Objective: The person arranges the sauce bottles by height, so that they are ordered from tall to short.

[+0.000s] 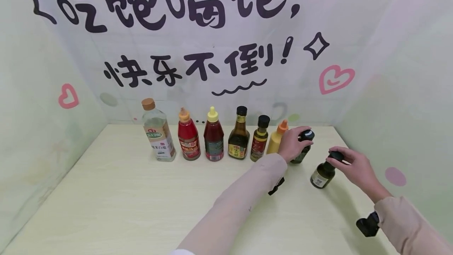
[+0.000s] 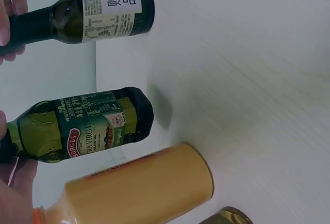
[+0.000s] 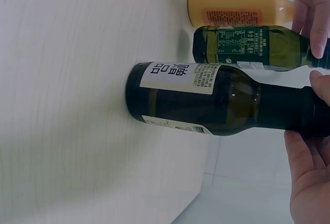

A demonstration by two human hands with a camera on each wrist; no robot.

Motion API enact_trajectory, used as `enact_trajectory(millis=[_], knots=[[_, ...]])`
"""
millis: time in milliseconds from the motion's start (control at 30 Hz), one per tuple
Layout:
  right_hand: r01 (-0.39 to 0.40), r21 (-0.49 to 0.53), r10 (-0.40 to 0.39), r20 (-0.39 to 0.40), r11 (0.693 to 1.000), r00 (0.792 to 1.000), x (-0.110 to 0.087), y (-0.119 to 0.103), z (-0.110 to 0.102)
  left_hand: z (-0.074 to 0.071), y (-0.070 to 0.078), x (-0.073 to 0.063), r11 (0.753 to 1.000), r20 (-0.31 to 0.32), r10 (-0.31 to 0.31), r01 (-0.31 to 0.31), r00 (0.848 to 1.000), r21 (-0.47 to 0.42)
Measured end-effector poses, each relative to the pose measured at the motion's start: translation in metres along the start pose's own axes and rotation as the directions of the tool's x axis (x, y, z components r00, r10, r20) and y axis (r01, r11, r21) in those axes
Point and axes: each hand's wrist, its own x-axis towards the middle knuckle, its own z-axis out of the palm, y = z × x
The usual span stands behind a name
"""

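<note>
My left hand (image 1: pixel 291 145) grips a green olive oil bottle (image 2: pixel 85 123) by its dark cap and neck, at the right end of the row. A shadow lies beside its base in the left wrist view; whether the base touches the table I cannot tell. My right hand (image 1: pixel 359 170) pinches the black cap of a dark glass bottle (image 3: pixel 206 100) with a white label. That bottle leans a little, nearer to me and right of the olive oil. Beside the left hand stands a yellow squeeze bottle (image 1: pixel 274 143) with an orange tip, partly hidden by that hand.
Leftward along the back run a small red-labelled bottle (image 1: pixel 259 141), a brown sauce bottle (image 1: pixel 238 139), a dark red squeeze bottle (image 1: pixel 214 141), a bright red sauce bottle (image 1: pixel 189 141) and a clear vinegar bottle (image 1: pixel 158 135). Walls border the pale table (image 1: pixel 141 200) behind and at both sides.
</note>
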Motion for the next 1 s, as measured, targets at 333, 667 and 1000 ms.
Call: enact_trajectory(millis=[333, 667, 1000], knots=[[0.0, -0.009, 0.0, 0.002, 1.0, 1.0, 0.001, 0.001, 0.001, 0.003, -0.006, 0.003, 1.0, -0.002, -0.018, 0.018, 1.0, 0.005], [0.006, 0.017, -0.005, -0.012, 1.0, 1.0, 0.0, 0.0, 0.001, 0.008, -0.013, 0.006, 0.999, -0.025, -0.048, 0.048, 0.999, 0.0], [0.034, 0.033, -0.033, -0.026, 0.999, 0.999, 0.0, 0.002, 0.003, 0.011, -0.012, 0.009, 0.997, -0.061, -0.076, 0.077, 0.995, 0.026]])
